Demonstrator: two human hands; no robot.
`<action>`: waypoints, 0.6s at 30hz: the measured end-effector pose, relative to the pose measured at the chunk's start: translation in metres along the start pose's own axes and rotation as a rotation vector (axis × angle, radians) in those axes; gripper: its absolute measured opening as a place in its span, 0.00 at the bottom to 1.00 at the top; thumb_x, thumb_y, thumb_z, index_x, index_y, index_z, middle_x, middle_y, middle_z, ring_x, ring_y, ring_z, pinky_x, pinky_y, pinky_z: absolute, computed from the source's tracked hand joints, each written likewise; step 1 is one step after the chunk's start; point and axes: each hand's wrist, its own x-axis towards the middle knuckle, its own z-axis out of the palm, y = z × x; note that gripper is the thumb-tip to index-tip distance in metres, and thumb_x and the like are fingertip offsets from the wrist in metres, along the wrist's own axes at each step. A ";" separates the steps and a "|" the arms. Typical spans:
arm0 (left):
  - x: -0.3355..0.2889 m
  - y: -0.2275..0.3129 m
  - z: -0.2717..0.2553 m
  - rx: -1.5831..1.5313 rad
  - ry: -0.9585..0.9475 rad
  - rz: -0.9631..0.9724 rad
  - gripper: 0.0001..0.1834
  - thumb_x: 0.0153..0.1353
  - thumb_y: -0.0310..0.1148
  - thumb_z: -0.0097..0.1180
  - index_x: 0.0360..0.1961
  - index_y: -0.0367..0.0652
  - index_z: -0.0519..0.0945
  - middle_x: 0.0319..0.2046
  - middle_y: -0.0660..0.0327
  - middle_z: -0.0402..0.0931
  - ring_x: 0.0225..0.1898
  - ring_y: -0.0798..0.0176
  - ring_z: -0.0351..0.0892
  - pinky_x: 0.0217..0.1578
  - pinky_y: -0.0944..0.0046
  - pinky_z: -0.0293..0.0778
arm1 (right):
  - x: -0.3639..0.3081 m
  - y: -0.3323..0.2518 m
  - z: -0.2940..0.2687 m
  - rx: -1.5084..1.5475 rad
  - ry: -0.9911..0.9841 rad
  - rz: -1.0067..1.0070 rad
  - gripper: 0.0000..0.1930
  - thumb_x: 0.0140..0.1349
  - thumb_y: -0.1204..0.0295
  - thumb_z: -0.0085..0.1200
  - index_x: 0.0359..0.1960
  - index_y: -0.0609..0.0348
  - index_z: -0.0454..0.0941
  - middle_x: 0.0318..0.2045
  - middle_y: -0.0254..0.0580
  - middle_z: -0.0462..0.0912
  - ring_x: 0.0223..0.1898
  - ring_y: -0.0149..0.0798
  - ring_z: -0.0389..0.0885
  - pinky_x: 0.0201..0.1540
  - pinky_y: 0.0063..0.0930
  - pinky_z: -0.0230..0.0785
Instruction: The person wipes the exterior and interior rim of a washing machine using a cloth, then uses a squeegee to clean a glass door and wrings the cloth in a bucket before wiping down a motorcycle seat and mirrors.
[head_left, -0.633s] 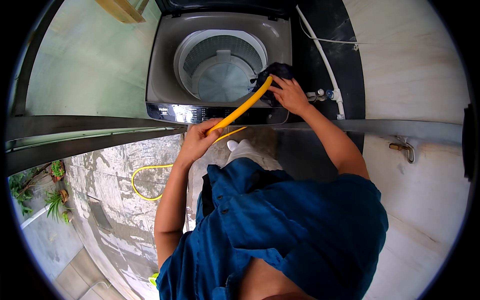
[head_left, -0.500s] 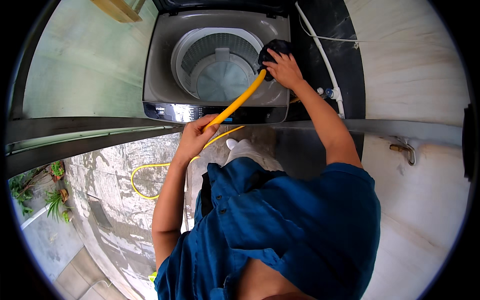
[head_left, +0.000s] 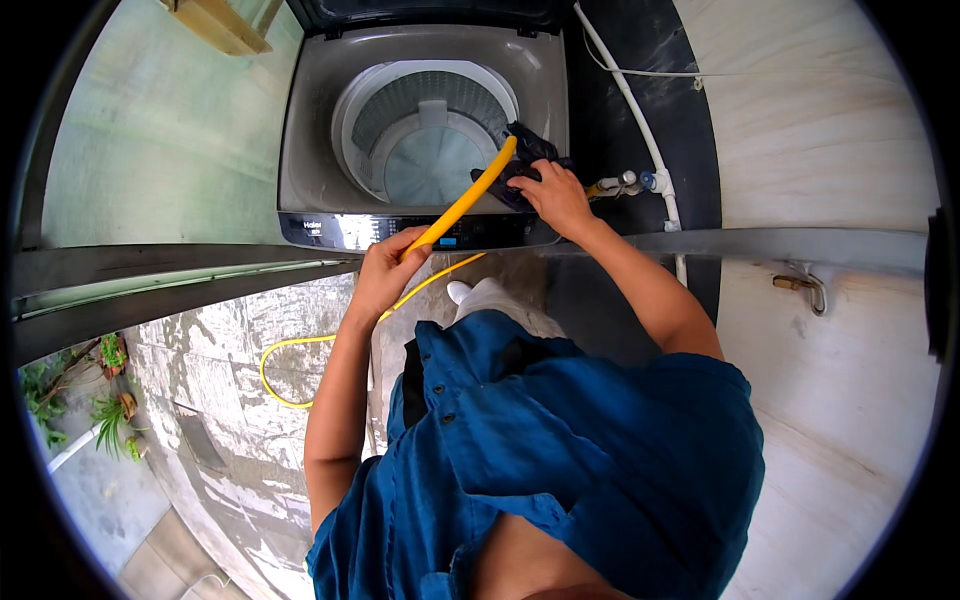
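The left hand [head_left: 383, 275] has its fingers closed around the yellow hose [head_left: 462, 205]. On the right hand [head_left: 560, 204] the fingers are bent and slightly spread, their tips against the dark cloth [head_left: 494, 187]; whether they pinch it cannot be told. The cloth lies bunched at the right front of the grey washing machine [head_left: 304, 140], beside the round tub [head_left: 345, 137]; the hose slants over the control panel [head_left: 375, 232], its far end by the cloth.

A pale, faintly streaked wall [head_left: 810, 140] fills the right side, beside a black panel [head_left: 693, 150]. At left, a greenish glass pane [head_left: 170, 145] borders a dark metal frame [head_left: 150, 262]. Bright light falls on the worn, patchy floor [head_left: 235, 365], with green plants [head_left: 108, 412] at its left.
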 end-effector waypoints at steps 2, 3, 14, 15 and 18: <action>0.004 -0.004 -0.003 -0.005 0.014 0.002 0.19 0.64 0.34 0.55 0.52 0.34 0.78 0.28 0.70 0.72 0.29 0.77 0.65 0.30 0.75 0.63 | 0.007 0.002 -0.018 0.415 -0.206 0.205 0.18 0.62 0.65 0.56 0.55 0.43 0.75 0.46 0.46 0.78 0.46 0.52 0.79 0.47 0.39 0.70; 0.008 -0.005 -0.003 -0.028 0.005 -0.023 0.18 0.64 0.33 0.55 0.52 0.33 0.78 0.35 0.66 0.76 0.36 0.74 0.70 0.38 0.73 0.67 | 0.010 0.018 -0.020 0.520 -0.018 0.125 0.21 0.63 0.64 0.54 0.58 0.44 0.71 0.46 0.49 0.79 0.45 0.56 0.80 0.47 0.40 0.73; 0.028 0.004 -0.001 -0.114 0.068 -0.020 0.16 0.64 0.32 0.56 0.48 0.32 0.79 0.38 0.65 0.78 0.39 0.74 0.72 0.43 0.73 0.68 | 0.076 0.084 0.022 -0.018 -0.075 0.346 0.37 0.57 0.48 0.58 0.69 0.34 0.60 0.74 0.52 0.33 0.71 0.67 0.44 0.65 0.56 0.55; 0.031 0.004 -0.001 -0.111 0.066 -0.015 0.16 0.64 0.32 0.56 0.48 0.32 0.79 0.38 0.64 0.78 0.39 0.74 0.72 0.43 0.73 0.69 | 0.079 0.092 0.034 0.046 0.034 0.359 0.38 0.57 0.48 0.58 0.69 0.35 0.59 0.74 0.53 0.33 0.71 0.66 0.43 0.66 0.56 0.54; 0.035 0.002 -0.005 -0.121 0.083 -0.012 0.16 0.64 0.33 0.56 0.48 0.31 0.79 0.40 0.63 0.79 0.40 0.73 0.73 0.44 0.72 0.69 | 0.108 0.104 0.039 0.023 0.121 0.370 0.39 0.57 0.49 0.58 0.70 0.38 0.58 0.74 0.53 0.33 0.72 0.65 0.42 0.67 0.58 0.50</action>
